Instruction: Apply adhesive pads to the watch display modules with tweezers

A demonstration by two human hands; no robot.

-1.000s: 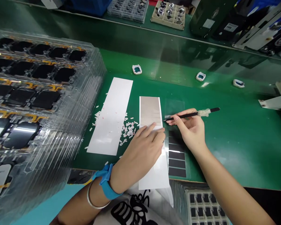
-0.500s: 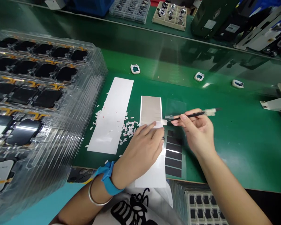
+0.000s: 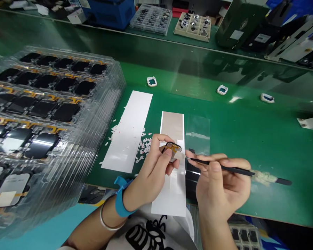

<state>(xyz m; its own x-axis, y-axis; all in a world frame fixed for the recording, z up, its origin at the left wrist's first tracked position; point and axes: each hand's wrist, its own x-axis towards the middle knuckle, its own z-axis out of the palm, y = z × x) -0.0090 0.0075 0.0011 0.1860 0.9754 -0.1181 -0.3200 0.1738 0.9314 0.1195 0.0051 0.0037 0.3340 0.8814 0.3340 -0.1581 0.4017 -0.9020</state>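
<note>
My left hand (image 3: 156, 166) is closed on a small black screen part (image 3: 173, 147) with an orange flex, lifted above the grey-and-white backing strip (image 3: 173, 126). My right hand (image 3: 224, 184) pinches black tweezers (image 3: 224, 168) whose tip carries a small pale sticker against the part's lower edge. The tweezers' rear end is wrapped in whitish tape. Dark rectangular pads on a clear sheet (image 3: 198, 133) lie partly hidden under my right hand.
A tall stack of clear trays (image 3: 49, 114) with black screens fills the left. A white strip (image 3: 129, 130) with scattered sticker scraps (image 3: 144, 146) lies beside it. Three small white housings (image 3: 151, 81) sit further back. Trays and machines line the far edge.
My left hand lifted off the strip and now holds a screen part. My right hand moved toward me and brought the tweezers with a sticker to that part.
</note>
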